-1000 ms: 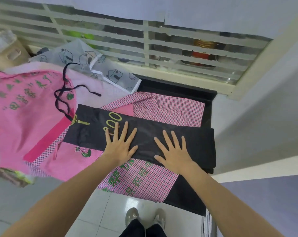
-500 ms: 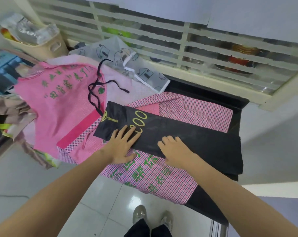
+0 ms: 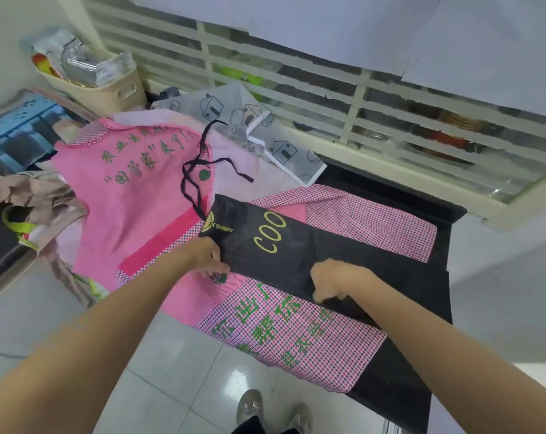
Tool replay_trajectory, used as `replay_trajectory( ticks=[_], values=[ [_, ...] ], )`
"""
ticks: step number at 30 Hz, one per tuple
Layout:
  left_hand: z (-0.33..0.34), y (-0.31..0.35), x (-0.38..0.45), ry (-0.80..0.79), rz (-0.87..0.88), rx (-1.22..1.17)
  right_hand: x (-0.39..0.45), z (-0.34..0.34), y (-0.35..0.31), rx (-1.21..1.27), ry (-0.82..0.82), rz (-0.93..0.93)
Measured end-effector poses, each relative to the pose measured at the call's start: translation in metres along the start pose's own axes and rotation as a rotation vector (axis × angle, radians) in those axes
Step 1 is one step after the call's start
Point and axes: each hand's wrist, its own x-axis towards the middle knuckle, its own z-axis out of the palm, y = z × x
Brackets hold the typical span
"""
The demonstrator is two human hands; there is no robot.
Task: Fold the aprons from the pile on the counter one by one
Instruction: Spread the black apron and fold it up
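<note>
While both hands grip near edge of folded black fabric apron with yellow "COO" lettering (image 3: 296, 249) | left hand (image 3: 207, 256) fingers curled onto its left corner | right hand (image 3: 334, 280) pinching edge mid-length | apron lies across pink checked apron (image 3: 299, 324) on dark counter (image 3: 447, 220) | pink apron pile (image 3: 130, 189) to left

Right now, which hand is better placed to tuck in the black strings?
Probably left. The left hand grips the black apron at the end where the strings trail; the right hand grips farther along.
</note>
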Motion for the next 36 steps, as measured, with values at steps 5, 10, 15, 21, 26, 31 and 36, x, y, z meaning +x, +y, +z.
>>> replay_trajectory(
  ticks=[5,10,15,21,26,31,36],
  values=[
    [-0.02,-0.027,0.003,0.413,-0.139,-0.301,0.03,-0.042,-0.026,0.282,0.458,-0.14],
    [-0.01,-0.035,0.008,0.218,-0.114,-0.435,0.068,-0.078,-0.07,0.365,0.533,-0.226],
    [-0.012,-0.042,0.013,0.081,-0.093,-0.4,0.096,-0.108,-0.1,0.551,0.382,-0.267],
    [-0.018,-0.05,0.017,0.092,0.143,-0.284,0.103,-0.124,-0.1,0.472,0.212,-0.255],
    [-0.034,-0.046,0.026,0.241,0.152,-1.083,0.087,-0.154,-0.068,0.939,0.201,-0.257],
    [-0.054,-0.01,0.041,0.216,0.216,-1.723,0.072,-0.176,-0.036,1.258,0.215,-0.229],
    [-0.08,0.018,0.066,0.409,0.165,-1.675,0.071,-0.184,-0.011,1.412,0.366,-0.214]
  ],
)
